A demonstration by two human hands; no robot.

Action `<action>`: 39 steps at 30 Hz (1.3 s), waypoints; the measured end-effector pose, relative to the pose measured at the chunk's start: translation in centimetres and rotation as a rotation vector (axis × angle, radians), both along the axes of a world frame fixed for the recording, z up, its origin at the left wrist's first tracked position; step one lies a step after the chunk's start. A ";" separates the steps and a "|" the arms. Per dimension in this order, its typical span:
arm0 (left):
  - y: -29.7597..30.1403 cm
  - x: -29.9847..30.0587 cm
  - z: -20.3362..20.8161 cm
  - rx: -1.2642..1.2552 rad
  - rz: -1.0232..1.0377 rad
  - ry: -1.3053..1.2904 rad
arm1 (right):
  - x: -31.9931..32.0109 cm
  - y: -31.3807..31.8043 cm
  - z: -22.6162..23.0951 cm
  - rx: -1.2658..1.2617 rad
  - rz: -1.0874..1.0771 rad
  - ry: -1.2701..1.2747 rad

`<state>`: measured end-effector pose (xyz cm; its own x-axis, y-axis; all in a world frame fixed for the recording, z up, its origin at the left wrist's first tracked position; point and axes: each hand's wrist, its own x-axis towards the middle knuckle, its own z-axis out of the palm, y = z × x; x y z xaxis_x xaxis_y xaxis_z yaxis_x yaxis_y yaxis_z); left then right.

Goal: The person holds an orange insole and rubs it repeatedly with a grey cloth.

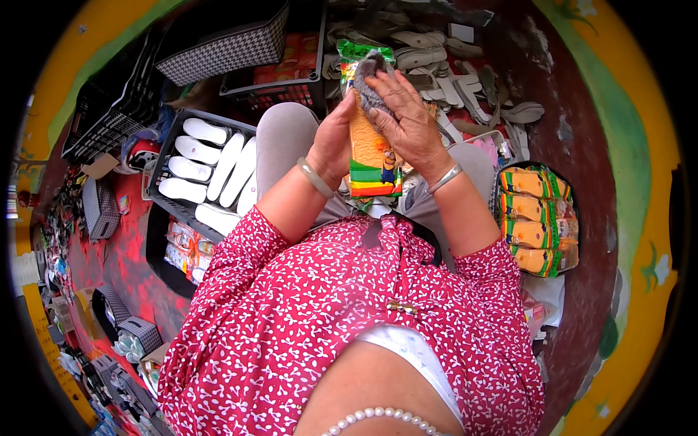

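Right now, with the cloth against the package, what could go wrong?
The left hand steadies the package from one side, so pressure from the right hand might twist it loose. The bunched grey cloth could also catch on the green top end.

On your right, a wall (631, 182) is showing yellow and green paint, with white flowers (660, 269) decorating it. The floor (134, 280) is spreading beneath you, red to your left and maroon to your right, its surface wearing pale scuffs. Checked baskets (102, 211) are standing at your left, black crates (118, 109) are sitting farther ahead, and soft light is falling evenly.
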<state>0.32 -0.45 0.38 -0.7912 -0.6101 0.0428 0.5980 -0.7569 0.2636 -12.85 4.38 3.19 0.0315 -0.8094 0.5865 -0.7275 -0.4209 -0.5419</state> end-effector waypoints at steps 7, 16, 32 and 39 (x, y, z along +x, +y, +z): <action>-1.9 1.2 0.4 -0.144 0.133 -0.096 | 2.0 3.9 0.4 0.057 0.334 -0.039; 0.5 0.7 1.4 -0.155 -0.015 -0.016 | 2.1 5.7 -0.5 -0.100 0.276 0.198; 3.1 0.3 1.8 -0.305 -0.041 -0.242 | -0.4 1.9 1.9 -0.223 -0.090 0.036; 1.4 1.4 0.6 -0.240 0.068 -0.037 | 1.4 6.4 -0.7 -0.113 0.129 -0.090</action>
<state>1.76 0.98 0.99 -0.7524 -0.6379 0.1642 0.6318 -0.6284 0.4537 -11.43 10.74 2.49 0.0738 -0.7308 0.6786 -0.6143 -0.5693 -0.5463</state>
